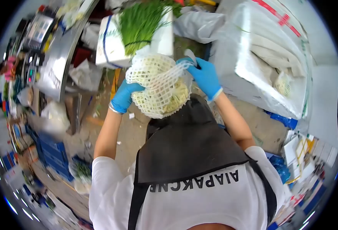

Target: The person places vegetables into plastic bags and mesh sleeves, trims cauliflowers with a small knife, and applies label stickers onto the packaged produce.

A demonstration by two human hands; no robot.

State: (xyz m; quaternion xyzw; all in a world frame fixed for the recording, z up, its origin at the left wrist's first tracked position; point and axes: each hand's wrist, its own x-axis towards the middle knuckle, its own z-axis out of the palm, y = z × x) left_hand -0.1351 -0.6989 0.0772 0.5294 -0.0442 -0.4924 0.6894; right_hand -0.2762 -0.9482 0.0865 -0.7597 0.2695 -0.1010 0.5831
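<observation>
Nearest the camera is the wearer's black apron (184, 153) over a white shirt (199, 203). Beyond it, above the middle of the frame, the blue-gloved hands hold a pale cauliflower (178, 97) partly covered by a white foam net (150, 71). The left hand (126, 96) clasps its left side, thumb over the mesh, other fingers hidden behind. The right hand (203, 76) has its fingers pinched on the net's edge; a thin grey piece beside them is unclear.

The step seems to be working the net about the head, though whether on or off cannot be told. Any further pull calls for steady support from the left hand.

Below is littered floor (126, 132). Farther up, chives (140, 30) lie on a white foam box (107, 51). A large foam bin (245, 57) stands upper right, a metal table (56, 74) upper left, and blue crates (54, 153) left.
</observation>
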